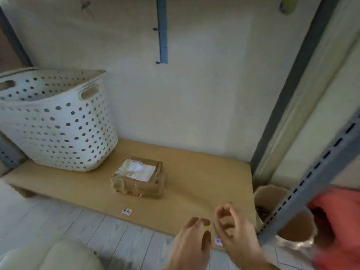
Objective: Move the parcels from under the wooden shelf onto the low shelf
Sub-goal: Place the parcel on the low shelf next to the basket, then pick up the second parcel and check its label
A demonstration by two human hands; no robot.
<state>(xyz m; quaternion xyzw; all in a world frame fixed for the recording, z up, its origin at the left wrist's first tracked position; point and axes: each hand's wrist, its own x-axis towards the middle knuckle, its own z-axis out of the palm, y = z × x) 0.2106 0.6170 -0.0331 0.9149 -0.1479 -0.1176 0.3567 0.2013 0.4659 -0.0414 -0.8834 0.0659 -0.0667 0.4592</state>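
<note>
A brown taped parcel (138, 177) with a white label lies flat on the low wooden shelf (194, 188), near its middle. My left hand (191, 240) and my right hand (233, 228) hover side by side above the shelf's front right edge, fingers loosely curled and apart, holding nothing. Both hands are well to the right of the parcel and closer to me, not touching it. The picture is blurred by motion.
A white perforated laundry basket (56, 121) stands on the shelf's left end. A grey slotted metal rack post (311, 184) slants across the right. Cardboard tubes (294, 228) and a blurred red thing (339, 227) sit at the right. Pale plank floor (78, 227) lies in front.
</note>
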